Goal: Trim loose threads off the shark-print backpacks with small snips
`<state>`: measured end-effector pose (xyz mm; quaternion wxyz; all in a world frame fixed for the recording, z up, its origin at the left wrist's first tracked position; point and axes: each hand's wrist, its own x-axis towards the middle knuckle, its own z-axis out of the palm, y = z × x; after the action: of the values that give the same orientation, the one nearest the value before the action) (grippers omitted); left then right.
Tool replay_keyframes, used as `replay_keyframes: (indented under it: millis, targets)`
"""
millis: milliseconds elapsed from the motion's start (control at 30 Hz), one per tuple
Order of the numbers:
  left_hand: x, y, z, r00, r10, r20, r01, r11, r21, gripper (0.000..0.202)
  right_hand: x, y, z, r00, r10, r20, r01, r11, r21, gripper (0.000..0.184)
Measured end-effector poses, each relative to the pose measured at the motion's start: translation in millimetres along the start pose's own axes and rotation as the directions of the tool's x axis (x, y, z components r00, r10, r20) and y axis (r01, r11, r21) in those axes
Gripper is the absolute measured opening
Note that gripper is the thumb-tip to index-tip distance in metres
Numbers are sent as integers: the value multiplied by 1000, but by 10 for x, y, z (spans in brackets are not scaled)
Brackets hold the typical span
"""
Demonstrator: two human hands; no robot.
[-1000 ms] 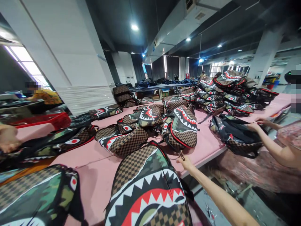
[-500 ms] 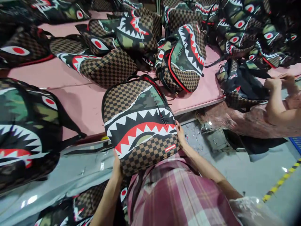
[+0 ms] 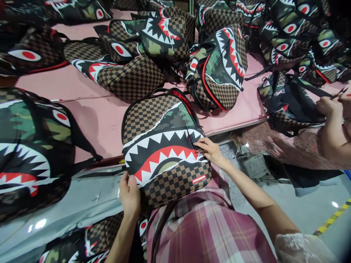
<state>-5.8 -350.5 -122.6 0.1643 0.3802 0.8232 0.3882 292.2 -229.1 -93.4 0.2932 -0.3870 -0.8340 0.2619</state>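
The backpack (image 3: pixel 166 149) is leaning over the lap (image 3: pixel 208 226), beside the surface (image 3: pixel 93 109). Left hand's (image 3: pixel 130 193) fingers are curling at its edge, grip unclear; right hand's (image 3: pixel 213 150) are bunching narrowly at the zip (image 3: pixel 188 134), hold unclear. Weak left support is risking slippage.

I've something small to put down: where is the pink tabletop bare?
The broadest bare patch of pink tabletop lies between the front middle backpack and the front-left backpack. A smaller patch lies between the red-trimmed backpack behind the middle one and the dark-panelled backpack at right. The back right, with its heaped backpacks, is crowded.
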Motion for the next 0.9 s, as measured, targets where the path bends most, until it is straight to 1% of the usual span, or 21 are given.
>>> replay_keyframes:
  millis: [33, 67, 100, 133, 167, 200, 233, 267, 300, 367, 433, 500, 533, 567, 600, 633, 667, 700, 733, 800, 900]
  targets:
    - [-1, 130, 15, 990, 133, -55, -131, 991, 42, 45, 88, -5, -15, 999, -39, 28, 40, 999, -28, 37]
    - [-9, 275, 55, 960, 272, -67, -266, 961, 77, 43, 170, -4, -20, 996, -76, 52, 79, 995, -53, 36]
    - [-23, 424, 124, 914, 404, -41, -399, 912, 95, 39, 241, -2, -17, 991, -110, 74, 116, 991, -74, 35]
    - [-40, 569, 222, 853, 521, 22, -521, 849, 92, 34, 293, -3, -7, 987, -135, 83, 142, 986, -87, 35]
    - [-57, 697, 343, 795, 599, 96, -606, 793, 72, 31, 321, -11, 7, 986, -150, 72, 156, 984, -86, 34]
    - [-69, 802, 479, 755, 636, 158, -651, 757, 59, 31, 317, -30, 23, 986, -160, 50, 163, 984, -70, 32]
    - [-73, 878, 617, 727, 651, 218, -677, 732, 70, 34, 279, -59, 41, 984, -175, 29, 176, 984, -38, 30]
    - [-66, 925, 746, 716, 647, 262, -688, 718, 105, 37, 208, -98, 57, 980, -196, 23, 196, 981, -1, 28]
    - [-52, 946, 858, 716, 631, 298, -689, 709, 153, 40, 109, -145, 70, 975, -217, 35, 216, 976, 34, 27]
    - [-7, 944, 1010, 720, 596, 356, -687, 685, 243, 43, -128, -234, 82, 966, -240, 91, 232, 968, 94, 26]
    - [33, 950, 1082, 707, 579, 407, -699, 659, 276, 43, -316, -260, 66, 981, -165, 98, 143, 969, 200, 23]
    - [43, 1025, 1123, 697, 570, 435, -705, 654, 274, 45, -357, -158, 17, 997, -35, 75, 8, 946, 324, 22]
    - [36, 1091, 1147, 697, 567, 439, -704, 659, 266, 48, -312, -49, -21, 997, 65, 32, -73, 930, 360, 23]
    - [22, 1170, 1175, 697, 563, 444, -700, 667, 255, 52, -228, 95, -65, 982, 185, -28, -162, 916, 368, 25]
    - [6, 1253, 1206, 696, 559, 450, -697, 675, 242, 56, -117, 267, -113, 943, 315, -105, -260, 899, 352, 27]
    - [-9, 1331, 1238, 692, 552, 464, -695, 682, 226, 60, 10, 456, -159, 880, 432, -197, -363, 879, 309, 29]
    - [-20, 1397, 1267, 689, 541, 483, -691, 692, 210, 61, 141, 649, -198, 826, 506, -249, -453, 858, 243, 28]
    - [-25, 1444, 1291, 690, 524, 500, -680, 706, 198, 62, 266, 834, -228, 785, 554, -278, -532, 832, 155, 27]
    - [-24, 1471, 1307, 695, 502, 515, -663, 724, 189, 61, 377, 1003, -243, 760, 583, -286, -595, 802, 51, 28]
    - [-8, 1464, 1320, 703, 469, 534, -632, 757, 167, 61, 546, 1266, -232, 755, 603, -257, -648, 746, -155, 35]
    - [26, 1369, 1314, 704, 470, 532, -617, 776, 129, 58, 690, 1488, -147, 794, 577, -192, -605, 715, -352, 40]
